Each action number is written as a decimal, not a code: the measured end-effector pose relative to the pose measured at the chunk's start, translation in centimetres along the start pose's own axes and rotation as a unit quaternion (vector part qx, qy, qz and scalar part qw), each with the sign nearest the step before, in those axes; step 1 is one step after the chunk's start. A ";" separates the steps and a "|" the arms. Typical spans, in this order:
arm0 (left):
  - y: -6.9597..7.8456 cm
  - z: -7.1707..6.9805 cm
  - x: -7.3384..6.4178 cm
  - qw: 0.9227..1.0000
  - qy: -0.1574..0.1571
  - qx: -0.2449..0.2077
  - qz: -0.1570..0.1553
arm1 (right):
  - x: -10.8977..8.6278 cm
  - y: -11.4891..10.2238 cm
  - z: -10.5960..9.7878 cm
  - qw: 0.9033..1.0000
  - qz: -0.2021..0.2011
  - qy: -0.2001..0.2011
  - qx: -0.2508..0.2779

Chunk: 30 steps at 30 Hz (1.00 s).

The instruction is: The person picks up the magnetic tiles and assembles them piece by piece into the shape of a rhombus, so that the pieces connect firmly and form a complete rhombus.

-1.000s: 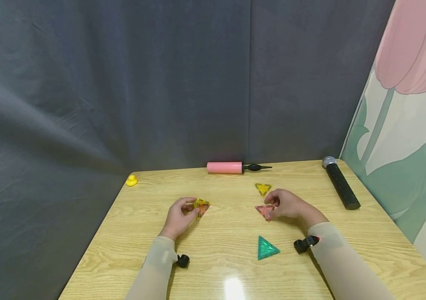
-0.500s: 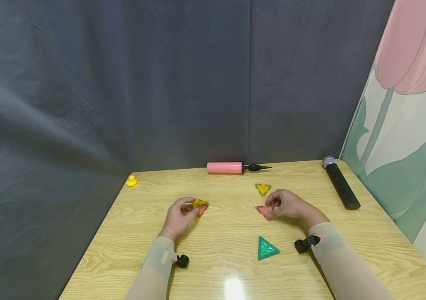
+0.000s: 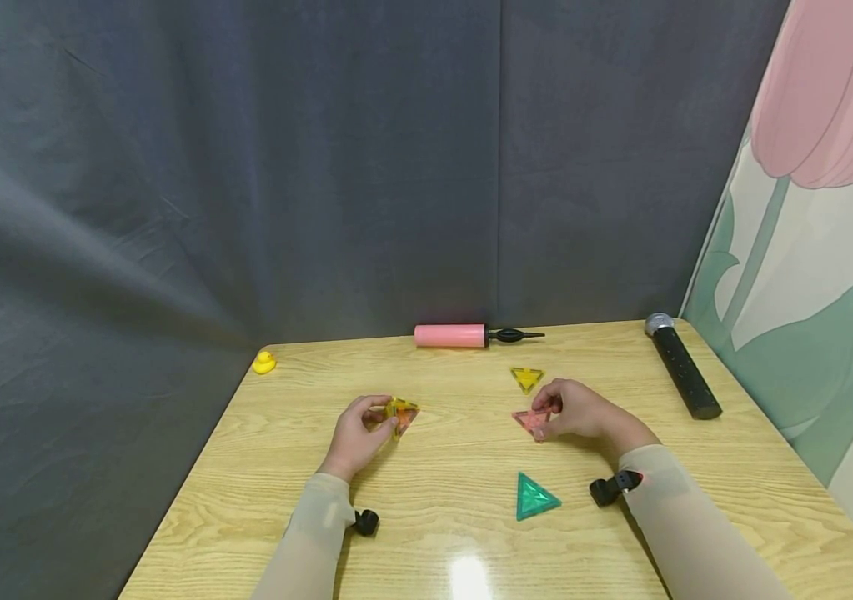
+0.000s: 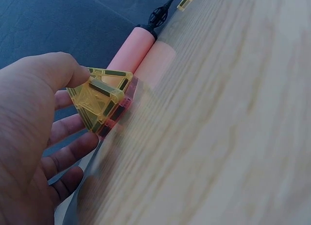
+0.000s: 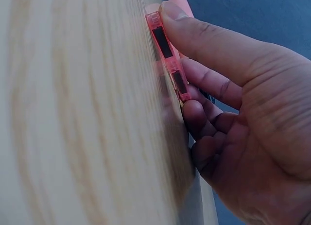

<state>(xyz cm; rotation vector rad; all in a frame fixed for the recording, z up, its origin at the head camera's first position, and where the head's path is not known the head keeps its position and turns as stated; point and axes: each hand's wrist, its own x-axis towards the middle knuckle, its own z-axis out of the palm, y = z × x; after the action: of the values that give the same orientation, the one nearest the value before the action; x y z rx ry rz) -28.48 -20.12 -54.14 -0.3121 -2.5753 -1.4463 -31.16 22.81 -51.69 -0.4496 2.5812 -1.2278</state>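
Note:
My left hand (image 3: 357, 437) pinches a small group of translucent triangular magnetic tiles (image 4: 95, 102) between thumb and fingers. In the left wrist view its yellow faces stand tilted together, and a red tile (image 4: 125, 102) shows along their lower edge. On the right, my right hand (image 3: 582, 410) pinches a red triangular magnetic tile (image 5: 167, 55) by its side, close to the tabletop. A yellow triangular tile (image 3: 527, 379) lies just beyond that hand. Nearer to me lies a larger green triangular tile (image 3: 535, 497), apart from both hands.
A pink hand pump (image 3: 450, 335) with a black nozzle lies at the table's back edge. The rubber duck (image 3: 264, 362) sits at the back left corner. To the right lies a black microphone (image 3: 684, 371). Behind the wooden table (image 3: 441, 467) hangs a dark curtain (image 3: 396, 167).
The right hand and its red tile have shifted very slightly to the right. The left hand's tiles have turned slightly; otherwise nothing has visibly moved.

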 end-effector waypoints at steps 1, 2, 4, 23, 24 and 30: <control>0.0 0.0 0.0 1.000 0.000 0.001 0.000 | 0.0 0.0 0.0 1.000 -0.001 0.000 0.001; 0.0 0.0 0.0 1.000 0.000 0.001 0.000 | 0.0 0.1 0.0 1.000 -0.004 0.001 0.001; -0.1 0.0 0.0 1.000 0.000 0.003 -0.001 | 0.0 0.2 0.0 1.000 -0.009 0.000 0.009; 0.2 0.0 0.0 1.000 0.003 0.005 0.005 | 0.0 2.0 -0.5 0.992 -0.043 -0.002 0.116; 0.3 0.0 0.0 1.000 0.002 0.004 0.005 | 0.0 2.0 -0.6 0.992 -0.045 0.000 0.116; 0.7 -0.1 0.0 1.000 0.002 0.003 0.021 | -0.2 1.7 -0.8 0.992 -0.049 0.013 0.117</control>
<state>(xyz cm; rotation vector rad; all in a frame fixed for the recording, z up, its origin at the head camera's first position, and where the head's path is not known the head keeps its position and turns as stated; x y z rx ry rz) -28.25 -19.88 -53.50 -0.3593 -2.5550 -1.4231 -31.51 24.49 -52.48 -0.5182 2.4199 -1.5574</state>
